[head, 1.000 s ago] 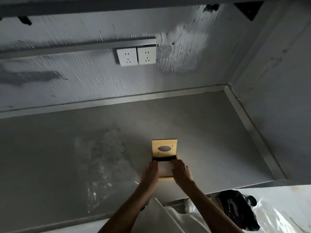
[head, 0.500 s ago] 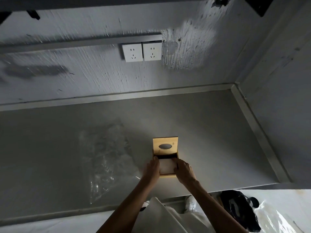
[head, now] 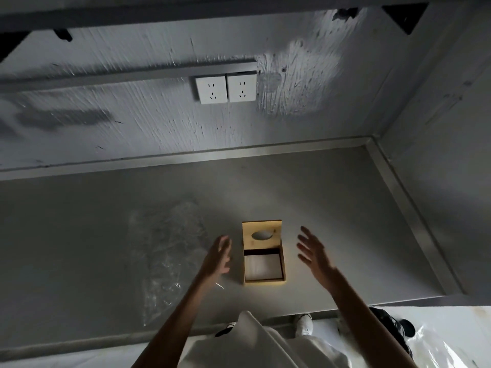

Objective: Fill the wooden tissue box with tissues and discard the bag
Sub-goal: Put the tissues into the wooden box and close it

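Square wooden tissue box (head: pixel 263 280), lid slid back, white tissues (head: pixel 262 266) inside; spread bare left hand (head: pixel 218 256) and right hand (head: pixel 313 254) flanking; clear plastic bag (head: pixel 164 251) left on grey counter (head: pixel 345 208).

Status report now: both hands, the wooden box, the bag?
Left hand, right hand open, off the wooden box. Tissues inside, lid slid back. Clear bag lies left.

Bare utility or workshop corner, pretty rough looking

Grey steel-edged counter (head: pixel 345 197), scuffed patchy painted wall (head: pixel 159 123), twin white sockets (head: pixel 225 88) on a surface conduit, plastic sheeting (head: pixel 451 341) over the floor.
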{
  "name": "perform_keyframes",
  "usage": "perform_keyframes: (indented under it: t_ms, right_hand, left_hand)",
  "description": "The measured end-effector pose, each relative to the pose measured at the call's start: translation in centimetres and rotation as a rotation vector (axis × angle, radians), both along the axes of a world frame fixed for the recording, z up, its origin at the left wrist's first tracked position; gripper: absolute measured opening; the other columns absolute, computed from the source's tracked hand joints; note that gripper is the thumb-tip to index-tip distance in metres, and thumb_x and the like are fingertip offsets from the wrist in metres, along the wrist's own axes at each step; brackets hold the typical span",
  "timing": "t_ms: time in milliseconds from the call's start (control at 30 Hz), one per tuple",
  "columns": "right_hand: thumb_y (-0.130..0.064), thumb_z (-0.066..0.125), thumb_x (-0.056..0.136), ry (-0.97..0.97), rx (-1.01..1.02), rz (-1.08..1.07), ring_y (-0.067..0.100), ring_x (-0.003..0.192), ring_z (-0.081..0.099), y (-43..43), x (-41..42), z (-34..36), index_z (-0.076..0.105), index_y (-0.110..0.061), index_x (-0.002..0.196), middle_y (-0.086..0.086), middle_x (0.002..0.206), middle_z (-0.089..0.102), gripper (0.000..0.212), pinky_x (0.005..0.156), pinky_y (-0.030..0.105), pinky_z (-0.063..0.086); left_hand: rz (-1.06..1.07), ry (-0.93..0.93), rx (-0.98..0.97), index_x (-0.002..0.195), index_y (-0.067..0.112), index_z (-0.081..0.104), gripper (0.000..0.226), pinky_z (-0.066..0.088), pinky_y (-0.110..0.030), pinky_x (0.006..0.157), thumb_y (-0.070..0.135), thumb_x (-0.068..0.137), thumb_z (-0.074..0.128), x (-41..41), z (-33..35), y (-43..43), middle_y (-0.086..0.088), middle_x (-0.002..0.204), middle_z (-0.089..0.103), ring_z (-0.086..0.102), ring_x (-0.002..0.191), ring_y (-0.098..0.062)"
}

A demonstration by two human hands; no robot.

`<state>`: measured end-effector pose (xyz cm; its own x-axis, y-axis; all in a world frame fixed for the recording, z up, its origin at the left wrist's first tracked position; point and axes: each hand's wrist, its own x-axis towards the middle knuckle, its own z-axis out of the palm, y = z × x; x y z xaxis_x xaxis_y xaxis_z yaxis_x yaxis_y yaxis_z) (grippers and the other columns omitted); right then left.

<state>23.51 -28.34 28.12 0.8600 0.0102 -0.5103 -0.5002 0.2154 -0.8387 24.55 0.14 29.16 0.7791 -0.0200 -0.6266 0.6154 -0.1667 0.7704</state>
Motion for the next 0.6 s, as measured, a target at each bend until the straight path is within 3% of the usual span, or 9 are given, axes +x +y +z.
perform_keyframes:
  t_ms: [33,100,200,300,367,400,467,533,600]
  right_hand:
    - [-0.058,0.03,0.093,0.079,0.151,-0.062,0.027,0.14,0.03,-0.2,1.2,0.4,0.043,-0.034,0.139,0.006,0.155,0.032,0.053,0.113,0.045,0.025]
    - [-0.066,0.015,0.093,0.171,0.29,-0.052,0.026,0.145,0.019,0.2,3.0,1.0,0.05,-0.034,0.135,0.002,0.157,0.027,0.063,0.119,0.048,0.007]
    - [-0.071,0.008,0.09,0.119,0.162,0.115,0.02,0.144,0.016,1.7,3.1,1.0,0.066,-0.035,0.117,-0.003,0.155,0.032,0.074,0.118,0.054,-0.002]
    - [-0.058,0.028,0.096,0.025,0.101,0.088,0.017,0.141,0.028,1.9,1.1,-0.5,0.073,-0.026,0.101,-0.001,0.15,0.041,0.056,0.117,0.052,0.016]
    - [-0.043,0.048,0.095,-0.009,0.095,0.135,0.02,0.138,0.037,2.0,-0.6,-1.1,0.069,-0.021,0.108,0.0,0.146,0.046,0.034,0.112,0.043,0.029]
    - [-0.039,0.059,0.09,-0.035,0.13,0.17,0.022,0.133,0.043,1.9,-1.3,-1.6,0.065,-0.019,0.116,0.002,0.142,0.051,0.033,0.106,0.039,0.036]
    - [-0.04,0.076,0.075,-0.05,0.18,0.207,0.018,0.121,0.056,2.1,-2.7,-1.8,0.051,-0.018,0.13,0.001,0.133,0.058,0.065,0.094,0.033,0.047]
    - [-0.045,0.084,0.063,-0.022,0.178,0.194,0.007,0.114,0.059,2.1,-3.3,-2.6,0.038,-0.023,0.14,-0.002,0.138,0.051,0.093,0.089,0.032,0.052]
    - [-0.05,0.089,0.053,0.024,0.09,0.175,0.012,0.114,0.059,2.3,-3.4,-3.4,0.038,-0.027,0.141,0.002,0.143,0.043,0.104,0.088,0.036,0.052]
  left_hand:
    - [0.069,0.085,-0.147,0.147,0.028,0.03,0.067,0.04,-0.059,0.099,0.065,0.091,0.035,1.1,0.6,-0.1,-0.014,0.15,0.039,0.047,0.127,-0.037]
    - [0.102,0.19,-0.311,0.146,0.032,0.033,0.063,0.023,-0.068,0.107,0.066,0.094,0.025,2.3,1.0,-0.4,-0.01,0.16,0.02,0.024,0.143,-0.039]
    - [0.077,0.265,-0.338,0.147,0.024,0.034,0.069,0.014,-0.07,0.108,0.066,0.093,0.03,2.2,1.1,-1.4,-0.006,0.162,0.014,0.013,0.147,-0.037]
    - [0.074,0.193,-0.39,0.129,0.018,0.052,0.046,0.023,-0.064,0.11,0.034,0.087,0.061,0.9,0.0,-1.7,-0.007,0.147,0.042,0.025,0.144,-0.033]
    - [0.07,0.128,-0.378,0.11,0.022,0.059,0.029,0.037,-0.052,0.1,0.008,0.085,0.06,-0.3,-0.8,-1.8,-0.003,0.128,0.058,0.041,0.134,-0.028]
    - [0.074,0.109,-0.38,0.11,0.024,0.059,0.03,0.042,-0.047,0.092,0.004,0.087,0.058,-0.9,-1.2,-1.9,-0.005,0.126,0.06,0.047,0.128,-0.027]
    - [0.087,0.076,-0.4,0.12,0.027,0.056,0.038,0.047,-0.049,0.084,0.01,0.087,0.064,-2.0,-1.3,-2.4,-0.005,0.13,0.06,0.054,0.121,-0.027]
    - [0.054,0.05,-0.394,0.127,0.029,0.053,0.041,0.051,-0.048,0.084,0.022,0.088,0.064,-2.8,-1.2,-3.1,0.0,0.128,0.063,0.059,0.118,-0.024]
    - [0.036,0.023,-0.368,0.129,0.028,0.052,0.042,0.055,-0.042,0.08,0.032,0.087,0.06,-3.3,-1.5,-3.6,0.001,0.124,0.065,0.063,0.114,-0.024]
